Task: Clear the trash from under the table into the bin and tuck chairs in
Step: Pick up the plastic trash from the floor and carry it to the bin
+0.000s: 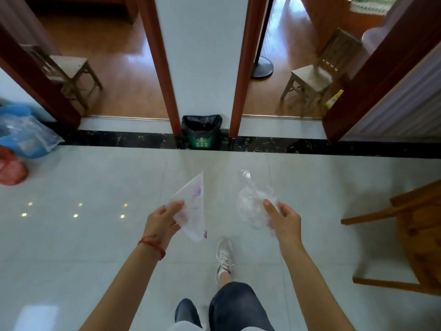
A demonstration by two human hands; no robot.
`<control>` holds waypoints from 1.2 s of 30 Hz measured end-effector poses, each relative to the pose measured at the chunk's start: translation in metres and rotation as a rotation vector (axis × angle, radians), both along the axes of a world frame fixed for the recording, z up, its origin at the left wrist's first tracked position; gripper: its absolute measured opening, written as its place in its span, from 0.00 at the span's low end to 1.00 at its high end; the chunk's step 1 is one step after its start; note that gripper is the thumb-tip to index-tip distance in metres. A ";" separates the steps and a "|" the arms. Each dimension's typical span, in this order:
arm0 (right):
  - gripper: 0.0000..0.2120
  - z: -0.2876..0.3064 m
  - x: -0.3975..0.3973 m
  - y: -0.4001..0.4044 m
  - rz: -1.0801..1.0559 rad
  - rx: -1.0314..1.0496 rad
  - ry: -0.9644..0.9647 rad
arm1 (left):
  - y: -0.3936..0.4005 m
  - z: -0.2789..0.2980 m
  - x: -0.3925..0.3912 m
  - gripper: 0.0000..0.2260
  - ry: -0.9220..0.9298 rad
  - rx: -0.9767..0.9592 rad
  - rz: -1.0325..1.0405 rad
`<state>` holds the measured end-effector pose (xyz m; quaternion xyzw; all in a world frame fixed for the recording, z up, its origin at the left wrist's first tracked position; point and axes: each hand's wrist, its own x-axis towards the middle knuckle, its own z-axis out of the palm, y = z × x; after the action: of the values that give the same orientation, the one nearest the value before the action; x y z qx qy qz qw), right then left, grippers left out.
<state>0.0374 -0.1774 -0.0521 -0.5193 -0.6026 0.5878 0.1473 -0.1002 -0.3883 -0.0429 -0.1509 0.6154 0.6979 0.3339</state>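
Note:
My left hand [162, 219] pinches a flat clear plastic wrapper with purple print [193, 206]. A crumpled clear plastic bag [253, 201] hangs from the fingers of my right hand [282, 218]. Both hands are held out in front of me above the pale tiled floor. Straight ahead, a small green bin with a black liner [202, 131] stands against the white wall post between two doorways. At the right edge is part of a wooden chair [415, 225].
Blue and red plastic bags [21, 139] lie on the floor at far left. Beyond the doorways stand a small wooden chair [69, 68] on the left and another [317, 75] on the right, near a black round stand base [262, 66]. My foot [224, 256] is stepping forward.

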 end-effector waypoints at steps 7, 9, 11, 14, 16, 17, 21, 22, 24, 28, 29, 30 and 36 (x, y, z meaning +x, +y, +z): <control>0.19 0.009 -0.088 0.086 0.055 0.017 0.034 | 0.070 0.013 -0.078 0.09 0.010 0.020 0.079; 0.19 0.014 -0.113 0.106 0.077 0.021 0.046 | 0.087 0.017 -0.097 0.08 0.017 0.024 0.106; 0.17 0.017 -0.136 0.120 0.104 0.023 0.052 | 0.100 0.020 -0.114 0.06 0.008 0.006 0.148; 0.16 0.018 -0.166 0.136 0.122 0.025 0.067 | 0.117 0.021 -0.139 0.05 0.004 -0.006 0.186; 0.14 0.019 -0.186 0.146 0.131 0.022 0.073 | 0.128 0.021 -0.159 0.05 0.004 -0.023 0.181; 0.13 0.018 -0.196 0.150 0.135 0.020 0.077 | 0.133 0.021 -0.169 0.05 0.006 -0.030 0.179; 0.15 0.014 -0.239 0.168 0.132 0.029 0.074 | 0.156 0.020 -0.217 0.04 0.016 -0.021 0.173; 0.15 0.012 -0.251 0.172 0.129 0.029 0.079 | 0.161 0.019 -0.231 0.04 0.024 -0.017 0.170; 0.15 0.007 -0.278 0.182 0.125 0.027 0.077 | 0.172 0.015 -0.260 0.05 0.037 -0.019 0.161; 0.10 -0.001 -0.339 0.200 0.093 0.026 0.041 | 0.192 0.006 -0.327 0.10 0.036 -0.032 0.153; 0.11 -0.003 -0.353 0.204 0.090 0.029 0.031 | 0.197 0.004 -0.343 0.10 0.029 -0.034 0.157; 0.13 -0.006 -0.367 0.207 0.093 0.032 0.018 | 0.203 0.003 -0.359 0.10 0.020 -0.037 0.161; 0.18 -0.027 -0.437 0.223 0.112 0.040 -0.051 | 0.226 -0.015 -0.436 0.07 -0.021 -0.054 0.137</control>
<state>-0.4001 0.0459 -0.0796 -0.4966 -0.6460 0.5694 0.1092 -0.5357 -0.1622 -0.0580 -0.2091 0.6188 0.7006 0.2875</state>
